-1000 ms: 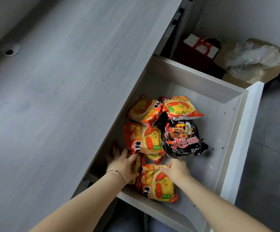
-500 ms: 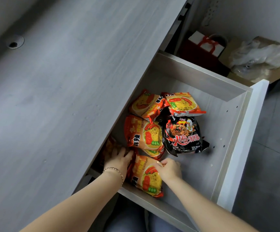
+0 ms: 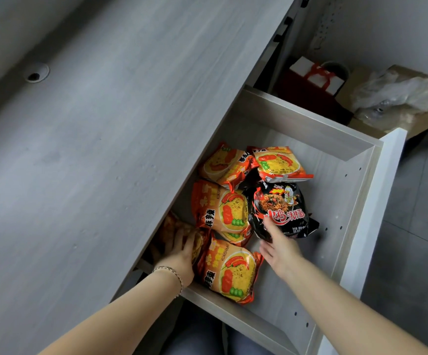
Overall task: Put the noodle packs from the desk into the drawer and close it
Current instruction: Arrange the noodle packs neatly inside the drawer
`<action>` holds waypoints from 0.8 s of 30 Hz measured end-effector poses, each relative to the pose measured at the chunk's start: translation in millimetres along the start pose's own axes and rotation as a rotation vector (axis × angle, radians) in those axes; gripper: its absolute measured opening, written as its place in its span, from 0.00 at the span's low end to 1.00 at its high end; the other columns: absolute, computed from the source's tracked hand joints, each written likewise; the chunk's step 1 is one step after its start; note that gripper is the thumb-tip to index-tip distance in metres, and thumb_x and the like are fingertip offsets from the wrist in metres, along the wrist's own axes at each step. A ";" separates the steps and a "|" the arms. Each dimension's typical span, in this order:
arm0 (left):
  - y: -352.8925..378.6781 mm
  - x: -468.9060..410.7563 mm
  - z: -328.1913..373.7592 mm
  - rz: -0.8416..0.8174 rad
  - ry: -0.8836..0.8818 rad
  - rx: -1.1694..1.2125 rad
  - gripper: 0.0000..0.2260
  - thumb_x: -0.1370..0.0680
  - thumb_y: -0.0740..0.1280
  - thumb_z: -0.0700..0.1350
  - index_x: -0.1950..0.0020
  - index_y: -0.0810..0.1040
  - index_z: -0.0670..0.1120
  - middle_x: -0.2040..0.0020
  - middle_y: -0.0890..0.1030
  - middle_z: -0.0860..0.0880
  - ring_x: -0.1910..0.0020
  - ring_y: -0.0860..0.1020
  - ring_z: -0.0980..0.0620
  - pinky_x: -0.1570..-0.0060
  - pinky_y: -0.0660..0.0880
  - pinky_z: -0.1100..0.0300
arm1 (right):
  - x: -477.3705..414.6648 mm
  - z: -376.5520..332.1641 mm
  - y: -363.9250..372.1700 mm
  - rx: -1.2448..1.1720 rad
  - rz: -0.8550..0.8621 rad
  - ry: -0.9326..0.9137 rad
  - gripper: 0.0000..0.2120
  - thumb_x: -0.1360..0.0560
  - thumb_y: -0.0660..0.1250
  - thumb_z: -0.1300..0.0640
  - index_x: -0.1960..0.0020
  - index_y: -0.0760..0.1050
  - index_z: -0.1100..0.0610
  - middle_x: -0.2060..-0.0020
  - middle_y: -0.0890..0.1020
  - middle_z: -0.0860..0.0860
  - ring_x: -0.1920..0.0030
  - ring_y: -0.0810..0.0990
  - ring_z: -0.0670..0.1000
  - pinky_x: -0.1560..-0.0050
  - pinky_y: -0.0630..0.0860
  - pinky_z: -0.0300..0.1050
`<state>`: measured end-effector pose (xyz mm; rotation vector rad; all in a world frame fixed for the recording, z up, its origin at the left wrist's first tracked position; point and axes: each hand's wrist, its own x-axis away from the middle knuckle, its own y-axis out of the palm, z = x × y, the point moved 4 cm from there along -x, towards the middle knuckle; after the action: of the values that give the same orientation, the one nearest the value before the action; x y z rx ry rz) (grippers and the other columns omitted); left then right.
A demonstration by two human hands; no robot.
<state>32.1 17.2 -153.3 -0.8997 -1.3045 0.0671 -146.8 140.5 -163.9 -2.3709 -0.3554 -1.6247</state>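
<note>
The drawer (image 3: 366, 208) stands pulled out to the right of the grey desk top (image 3: 100, 149). Several noodle packs lie inside it: orange-yellow ones (image 3: 223, 208) and one black pack (image 3: 282, 208). The nearest orange pack (image 3: 230, 270) lies flat by the drawer's near wall. My left hand (image 3: 182, 254) rests on an orange pack (image 3: 174, 226) tucked under the desk edge, fingers spread over it. My right hand (image 3: 277, 244) is open, fingers apart, with fingertips at the lower edge of the black pack.
A white drawer front (image 3: 377, 213) juts out on the right. Beyond the drawer sit a dark red gift bag (image 3: 315, 83) and a cardboard box with clear plastic (image 3: 397, 96) on the floor. A cable hole (image 3: 36, 73) marks the desk top.
My right hand let go of the nearest orange pack and moved up to the black pack. My left hand slid slightly deeper under the desk edge. The view shifted a little.
</note>
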 end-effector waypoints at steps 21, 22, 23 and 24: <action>-66.8 -29.2 44.6 -0.010 -0.224 0.939 0.38 0.29 0.73 0.53 0.25 0.60 0.42 0.28 0.69 0.43 0.29 0.69 0.43 0.31 0.68 0.51 | -17.3 -15.4 34.6 0.149 0.258 0.024 0.31 0.30 0.71 0.52 0.31 0.64 0.60 0.36 0.73 0.60 0.37 0.74 0.62 0.42 0.77 0.55; -66.3 -30.5 44.4 -0.023 -0.247 0.947 0.36 0.29 0.73 0.53 0.27 0.62 0.42 0.30 0.71 0.43 0.32 0.71 0.43 0.33 0.70 0.51 | -18.7 -14.4 36.6 0.128 0.259 0.060 0.33 0.31 0.72 0.49 0.31 0.65 0.60 0.36 0.73 0.59 0.37 0.74 0.61 0.43 0.76 0.55; -66.4 -33.2 44.2 -0.031 -0.255 0.984 0.34 0.29 0.74 0.51 0.28 0.65 0.41 0.34 0.74 0.43 0.37 0.75 0.43 0.35 0.73 0.51 | -19.9 -14.2 37.9 0.109 0.253 0.086 0.35 0.32 0.72 0.47 0.31 0.65 0.60 0.37 0.73 0.59 0.37 0.73 0.61 0.44 0.77 0.55; -67.9 -35.7 44.5 -0.022 -0.255 1.063 0.32 0.29 0.74 0.49 0.30 0.67 0.40 0.39 0.77 0.43 0.45 0.80 0.44 0.38 0.76 0.50 | -21.5 -14.5 38.4 0.102 0.247 0.102 0.37 0.33 0.73 0.45 0.31 0.64 0.59 0.37 0.73 0.58 0.38 0.73 0.62 0.44 0.77 0.56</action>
<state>-46.0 -23.2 -141.5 0.0424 -1.2638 0.8000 -154.2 98.2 -181.3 -2.1510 -0.1175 -1.5652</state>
